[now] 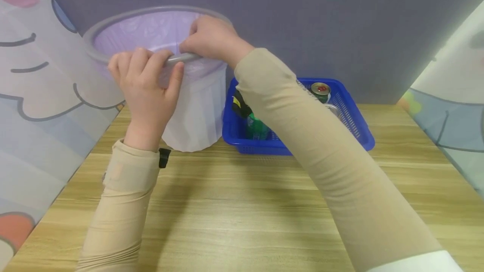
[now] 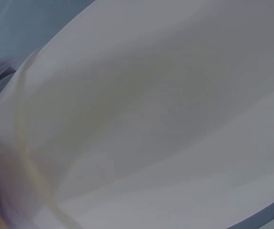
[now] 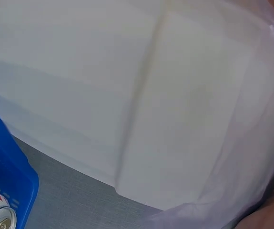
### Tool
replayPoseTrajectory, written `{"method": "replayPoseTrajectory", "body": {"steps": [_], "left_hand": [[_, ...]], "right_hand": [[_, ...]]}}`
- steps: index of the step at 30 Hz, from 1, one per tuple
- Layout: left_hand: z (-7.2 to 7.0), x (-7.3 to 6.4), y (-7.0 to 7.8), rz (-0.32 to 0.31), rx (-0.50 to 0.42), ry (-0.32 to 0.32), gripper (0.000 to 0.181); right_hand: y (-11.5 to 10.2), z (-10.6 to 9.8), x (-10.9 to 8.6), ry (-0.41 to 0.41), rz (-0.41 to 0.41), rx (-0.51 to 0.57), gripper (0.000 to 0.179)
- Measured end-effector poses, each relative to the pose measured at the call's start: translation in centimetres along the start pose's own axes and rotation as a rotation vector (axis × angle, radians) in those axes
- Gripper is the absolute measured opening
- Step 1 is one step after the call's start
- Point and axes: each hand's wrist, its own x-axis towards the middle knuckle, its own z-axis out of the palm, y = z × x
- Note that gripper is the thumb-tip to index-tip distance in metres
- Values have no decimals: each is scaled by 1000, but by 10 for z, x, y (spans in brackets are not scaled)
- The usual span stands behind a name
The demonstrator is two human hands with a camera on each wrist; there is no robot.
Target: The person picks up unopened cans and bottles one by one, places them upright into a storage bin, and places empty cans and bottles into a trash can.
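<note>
A white ribbed trash can (image 1: pixel 193 112) stands at the back left of the table, with a grey rim ring (image 1: pixel 151 10) around its mouth. A thin purple trash bag (image 1: pixel 151 28) lines it, and some of the film hangs over the outside below the ring. My left hand (image 1: pixel 145 79) grips the near side of the ring, fingers over the top and thumb outside. Farther right along the rim, my right hand (image 1: pixel 213 39) reaches over and pinches the bag at the ring, fingertips partly hidden. The can's white wall (image 2: pixel 141 114) fills the left wrist view.
Right of the can sits a blue plastic basket (image 1: pixel 264 148), partly behind my right forearm. It holds a green bottle (image 1: pixel 257 127), a black-and-yellow item (image 1: pixel 240 104) and drink cans (image 1: pixel 320 89). A grey panel (image 1: pixel 321 24) rises behind the wooden table (image 1: pixel 227 213); printed panels flank both sides.
</note>
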Motion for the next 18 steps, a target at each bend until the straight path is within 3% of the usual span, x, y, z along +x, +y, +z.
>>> {"method": "replayPoseTrajectory", "body": {"steps": [18], "left_hand": [[0,1,-1,-4,-4,-2,49]], "right_hand": [[1,2,1,35,-15,-14,33]]}}
